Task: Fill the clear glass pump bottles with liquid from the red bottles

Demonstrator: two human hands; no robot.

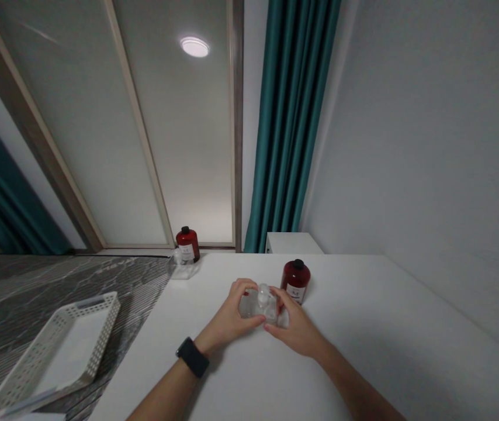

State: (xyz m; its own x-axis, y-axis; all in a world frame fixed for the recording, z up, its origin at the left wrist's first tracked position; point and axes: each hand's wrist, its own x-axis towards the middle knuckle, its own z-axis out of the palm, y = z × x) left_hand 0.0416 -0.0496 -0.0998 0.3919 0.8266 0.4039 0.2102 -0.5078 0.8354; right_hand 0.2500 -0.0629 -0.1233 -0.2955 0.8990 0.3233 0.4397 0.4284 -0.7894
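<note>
Clear container, one: held by us near the table's middle, left hand and right hand half-curled around its sides. Red bottle, one: upright, just beyond our right hand. Second red bottle, one: at the far left corner.

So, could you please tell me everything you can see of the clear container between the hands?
The clear container looks colourless and see-through, like glass or plastic, with a rounded clear knob uppermost. It sits low over the white table; whether it touches the surface is hidden. The left hand curls around its left side and the right hand around its right. Any contents cannot be made out.
</note>
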